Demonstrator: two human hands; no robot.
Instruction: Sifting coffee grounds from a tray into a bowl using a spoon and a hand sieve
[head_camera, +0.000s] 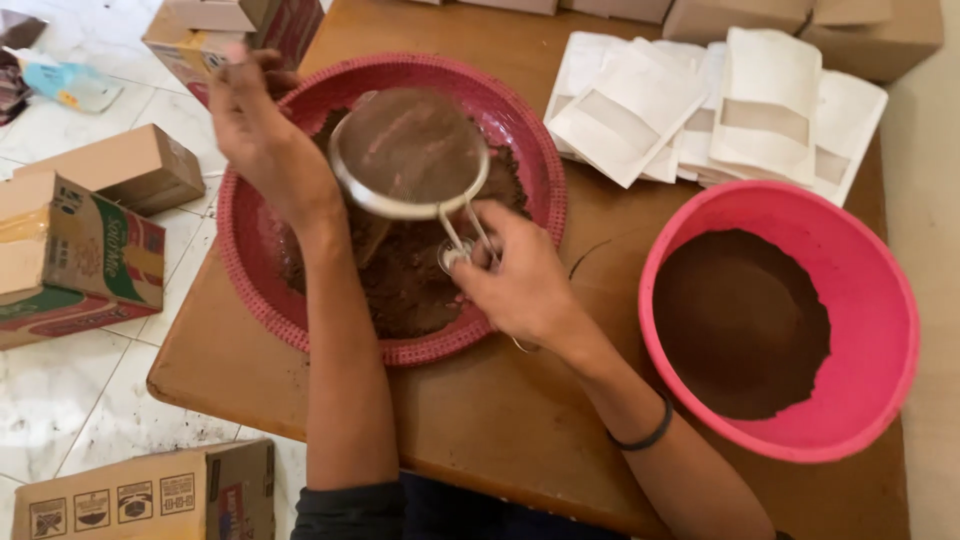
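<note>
Right hand (520, 285) grips the wire handle of a round metal sieve (410, 150), fingers closed around it, holding the mesh level over a red woven tray (250, 230). Left hand (262, 135) is raised beside the sieve's far rim, fingers bent and blurred; whether it touches the rim cannot be told. Brown powder (410, 280) lies heaped in the tray beneath the sieve. Right of the tray stands a pink bowl (880, 300) of finer powder; beyond it lie white pouches (770, 90). Cardboard boxes (110, 170) sit on the floor left of the tray.
</note>
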